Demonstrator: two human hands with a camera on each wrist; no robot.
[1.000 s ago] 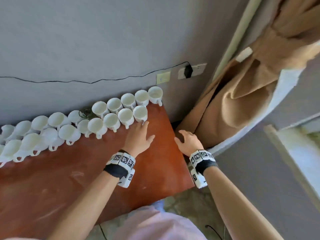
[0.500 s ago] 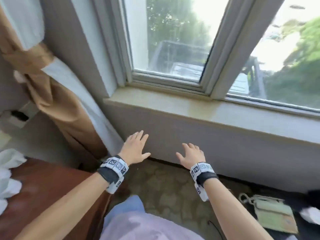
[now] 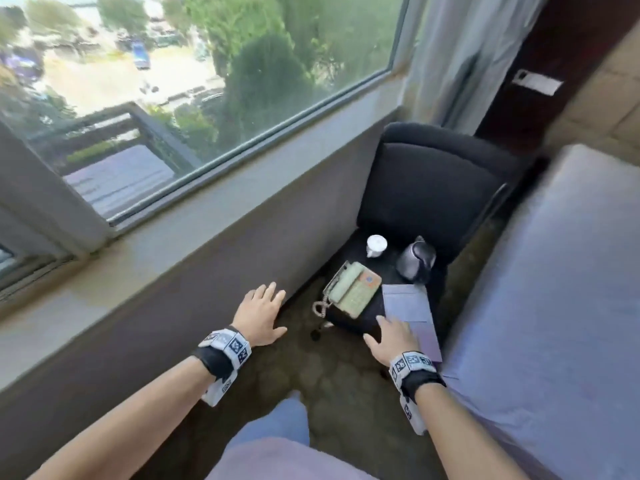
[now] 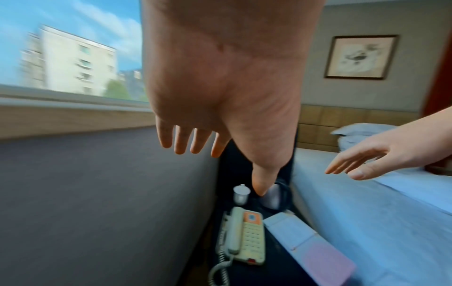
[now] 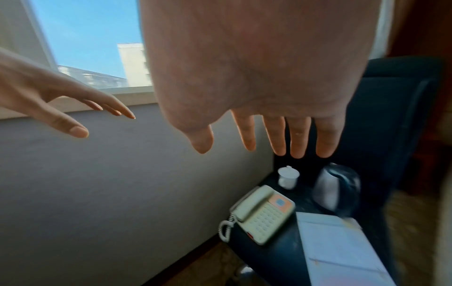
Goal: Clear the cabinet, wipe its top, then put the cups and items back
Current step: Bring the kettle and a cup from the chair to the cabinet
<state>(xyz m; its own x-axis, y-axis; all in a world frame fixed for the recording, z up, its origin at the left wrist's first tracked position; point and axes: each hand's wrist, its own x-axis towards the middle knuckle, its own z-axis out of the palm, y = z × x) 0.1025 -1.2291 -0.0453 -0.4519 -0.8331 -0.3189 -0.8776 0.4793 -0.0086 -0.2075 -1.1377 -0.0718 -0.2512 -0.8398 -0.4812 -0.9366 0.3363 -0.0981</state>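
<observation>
The cabinet and its rows of cups are out of view. A black chair (image 3: pixel 433 188) in the corner carries a white lidded cup (image 3: pixel 376 245), a silver kettle (image 3: pixel 415 261), a beige phone (image 3: pixel 353 289) and a pale folder (image 3: pixel 410 306). My left hand (image 3: pixel 266 299) hovers with straight fingers near the wall, left of the chair, holding nothing. My right hand (image 3: pixel 388 327) is spread above the folder's near end, also empty. In the wrist views, the left hand (image 4: pixel 220 116) and right hand (image 5: pixel 269 125) hang above the phone (image 5: pixel 264 212) and cup (image 5: pixel 288 177).
A bed (image 3: pixel 554 306) with a pale blue sheet runs along the right of the chair. The window sill (image 3: pixel 173 247) and grey wall bound the left. A curtain (image 3: pixel 460 46) hangs behind the chair. Brown carpet (image 3: pixel 329 375) lies between me and the chair.
The view has swung right, from the cabinet with its cups, past the window, to the chair with the items. Both hands stayed open and empty throughout.
</observation>
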